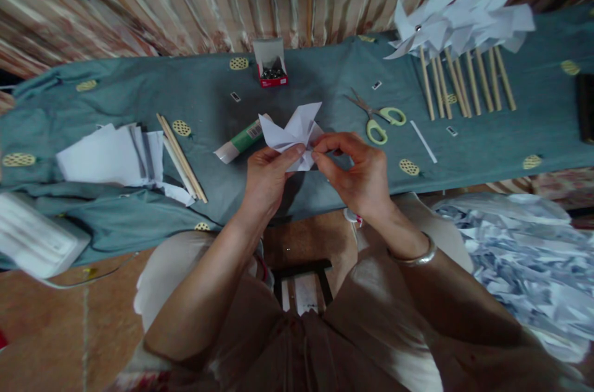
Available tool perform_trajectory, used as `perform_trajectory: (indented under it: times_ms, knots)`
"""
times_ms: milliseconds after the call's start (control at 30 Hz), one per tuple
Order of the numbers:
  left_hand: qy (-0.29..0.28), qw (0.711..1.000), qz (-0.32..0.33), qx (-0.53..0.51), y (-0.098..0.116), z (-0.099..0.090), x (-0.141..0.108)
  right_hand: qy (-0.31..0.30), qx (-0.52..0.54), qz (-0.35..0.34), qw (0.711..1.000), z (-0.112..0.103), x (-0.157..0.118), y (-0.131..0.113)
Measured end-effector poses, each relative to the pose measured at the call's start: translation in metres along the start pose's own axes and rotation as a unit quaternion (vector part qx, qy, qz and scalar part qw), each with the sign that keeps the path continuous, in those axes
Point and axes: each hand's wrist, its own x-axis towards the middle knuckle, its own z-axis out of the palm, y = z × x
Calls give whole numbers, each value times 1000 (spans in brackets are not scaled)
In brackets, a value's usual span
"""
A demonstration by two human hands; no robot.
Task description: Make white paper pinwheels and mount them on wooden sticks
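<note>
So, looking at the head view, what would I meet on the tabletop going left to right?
Stacked white paper, wooden sticks, green-and-white tube, folded white paper, scissors with light-green handles, paper pinwheels on sticks, dark object at the right edge.

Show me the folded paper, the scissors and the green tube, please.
Folded paper [297, 128], head view: on its creased middle.
Scissors [370, 112], head view: where blades meet handles.
Green tube [244, 140], head view: on its green middle.
</note>
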Motion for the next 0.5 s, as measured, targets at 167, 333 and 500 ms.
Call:
perform_trajectory:
  times_ms: [167, 333, 500]
  knots:
    - [7, 1000, -6, -4, 1, 0, 0, 5, 16, 4, 1000, -1, 0, -2]
    - [17, 1000, 1, -18, 5, -2, 3, 35, 41, 25, 998, -8, 5, 6]
    - [43, 999, 25, -22, 13, -4, 7, 33, -52, 17, 998, -14, 10, 26]
